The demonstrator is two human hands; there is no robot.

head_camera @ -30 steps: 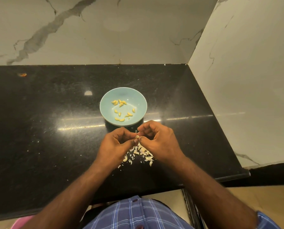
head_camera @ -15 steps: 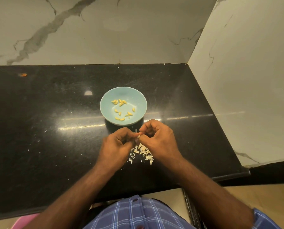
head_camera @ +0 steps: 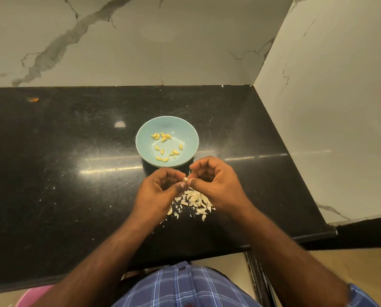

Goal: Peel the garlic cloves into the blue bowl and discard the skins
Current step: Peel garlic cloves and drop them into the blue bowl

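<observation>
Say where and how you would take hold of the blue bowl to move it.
Grip the bowl by its left rim, coming from the left with the fingers over the edge. The rim flares wide and stands open there, while both hands and the garlic clove crowd its near side.

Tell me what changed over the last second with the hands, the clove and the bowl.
Little changed. The left hand and right hand still pinch the garlic clove between their fingertips, just in front of the blue bowl; the fingers only shifted slightly as they worked at it. The peeled cloves in the bowl and the skins on the counter stayed put.
</observation>
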